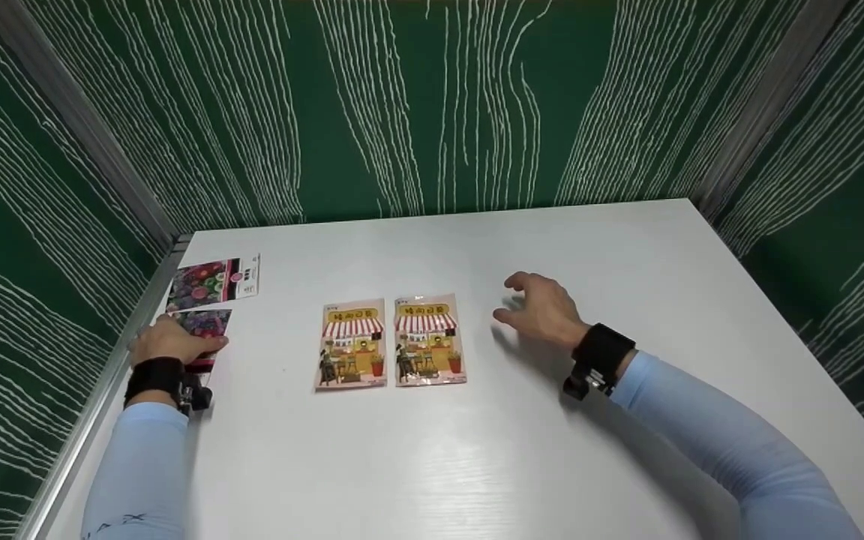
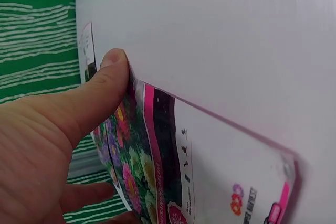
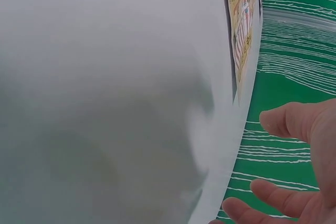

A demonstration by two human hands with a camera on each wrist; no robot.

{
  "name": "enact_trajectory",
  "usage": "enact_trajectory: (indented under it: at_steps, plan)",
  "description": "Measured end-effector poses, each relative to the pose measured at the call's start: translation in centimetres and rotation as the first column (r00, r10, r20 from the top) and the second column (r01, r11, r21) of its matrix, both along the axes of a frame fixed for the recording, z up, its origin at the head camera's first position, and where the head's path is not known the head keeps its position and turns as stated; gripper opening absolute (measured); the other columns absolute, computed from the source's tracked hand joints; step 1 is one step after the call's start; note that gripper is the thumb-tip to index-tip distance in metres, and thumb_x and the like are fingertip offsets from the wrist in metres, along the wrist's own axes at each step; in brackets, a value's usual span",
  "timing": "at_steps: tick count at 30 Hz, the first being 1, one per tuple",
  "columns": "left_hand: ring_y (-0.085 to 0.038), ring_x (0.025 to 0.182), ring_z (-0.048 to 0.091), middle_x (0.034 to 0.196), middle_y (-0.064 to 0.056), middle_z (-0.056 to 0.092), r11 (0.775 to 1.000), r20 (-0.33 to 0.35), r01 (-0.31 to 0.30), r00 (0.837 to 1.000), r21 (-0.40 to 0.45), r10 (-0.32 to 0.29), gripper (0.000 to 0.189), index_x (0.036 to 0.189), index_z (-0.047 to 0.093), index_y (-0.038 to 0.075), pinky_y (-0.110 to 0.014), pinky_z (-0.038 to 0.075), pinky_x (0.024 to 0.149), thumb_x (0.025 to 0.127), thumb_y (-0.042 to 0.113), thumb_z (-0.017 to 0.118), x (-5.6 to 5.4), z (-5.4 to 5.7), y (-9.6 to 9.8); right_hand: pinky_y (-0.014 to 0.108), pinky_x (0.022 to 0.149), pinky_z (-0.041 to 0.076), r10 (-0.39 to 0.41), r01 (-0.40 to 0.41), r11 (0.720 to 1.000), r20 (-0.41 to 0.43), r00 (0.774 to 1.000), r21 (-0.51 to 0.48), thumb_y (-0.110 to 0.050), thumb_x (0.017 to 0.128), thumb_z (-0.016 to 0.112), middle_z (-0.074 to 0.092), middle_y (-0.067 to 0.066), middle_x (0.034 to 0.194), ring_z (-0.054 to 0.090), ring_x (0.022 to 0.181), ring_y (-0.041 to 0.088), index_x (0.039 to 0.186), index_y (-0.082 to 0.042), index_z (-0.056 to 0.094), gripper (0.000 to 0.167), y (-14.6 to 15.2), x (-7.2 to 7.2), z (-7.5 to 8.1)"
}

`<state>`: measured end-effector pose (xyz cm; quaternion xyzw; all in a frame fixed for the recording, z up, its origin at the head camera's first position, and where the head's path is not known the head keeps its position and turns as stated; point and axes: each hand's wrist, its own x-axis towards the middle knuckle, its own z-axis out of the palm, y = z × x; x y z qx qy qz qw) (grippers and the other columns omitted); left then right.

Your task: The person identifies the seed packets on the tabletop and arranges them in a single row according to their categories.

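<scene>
My left hand [image 1: 166, 341] grips a flower-printed packet [image 1: 208, 322] near the table's left edge, partly covering it. In the left wrist view, the thumb lies along one long edge of this packet [image 2: 220, 156], with fingers at the opposite side. A second flower packet [image 1: 207, 285] lies just beyond it. Two matching pink packets with a striped-awning shop picture, a left one [image 1: 352, 345] and a right one [image 1: 429, 341], lie side by side mid-table. My right hand [image 1: 544, 307] hovers right of them, thumb and fingers spread apart, holding nothing.
The white table [image 1: 432, 465] has a metal frame rail [image 1: 94, 420] along its left side. Green walls with white wavy lines [image 1: 417, 112] stand behind and on both sides.
</scene>
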<state>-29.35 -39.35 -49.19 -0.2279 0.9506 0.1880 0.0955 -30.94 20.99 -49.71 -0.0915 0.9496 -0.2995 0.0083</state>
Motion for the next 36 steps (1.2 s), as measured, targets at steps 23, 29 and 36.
enact_trajectory:
  at_steps: [23, 29, 36]
  plan:
    - [-0.058, 0.132, 0.043, 0.157, -0.052, 0.037, 0.998, 0.011, -0.061, 0.998, 0.027, 0.060, 0.132, 0.161, 0.031, -0.024, -0.074, 0.041, 0.126, 0.086, 0.070, 0.086, -0.2, -0.3, -0.8, 0.062, 0.114, 0.056, -0.005, 0.005, 1.000, -0.007, 1.000, -0.013, -0.033, 0.096, 0.084, 0.072, 0.026, 0.147, 0.069, 0.136, 0.046, 0.147, 0.001, 0.067, 0.063, 0.1, 0.2, 0.0]
    - [-0.055, 0.135, 0.044, 0.163, -0.051, 0.034, 0.998, -0.008, -0.053, 0.999, 0.046, 0.054, 0.136, 0.167, 0.015, -0.023, -0.072, 0.039, 0.130, 0.091, 0.068, 0.083, 0.6, -0.1, -0.7, 0.061, 0.116, 0.055, -0.004, 0.004, 1.000, -0.001, 1.000, -0.015, -0.034, 0.096, 0.084, 0.072, 0.026, 0.148, 0.068, 0.137, 0.046, 0.147, 0.000, 0.067, 0.064, 0.2, 0.2, 0.0]
    - [-0.046, 0.112, 0.057, 0.144, -0.041, 0.060, 0.996, -0.094, -0.059, 0.993, 0.067, 0.065, 0.105, 0.151, 0.048, -0.020, -0.063, 0.056, 0.106, 0.093, 0.058, 0.086, 1.2, -0.2, -1.3, 0.061, 0.116, 0.054, -0.004, 0.005, 1.000, 0.019, 1.000, -0.017, -0.034, 0.096, 0.084, 0.072, 0.025, 0.148, 0.068, 0.137, 0.045, 0.148, -0.001, 0.066, 0.065, 0.2, 0.2, 0.2]
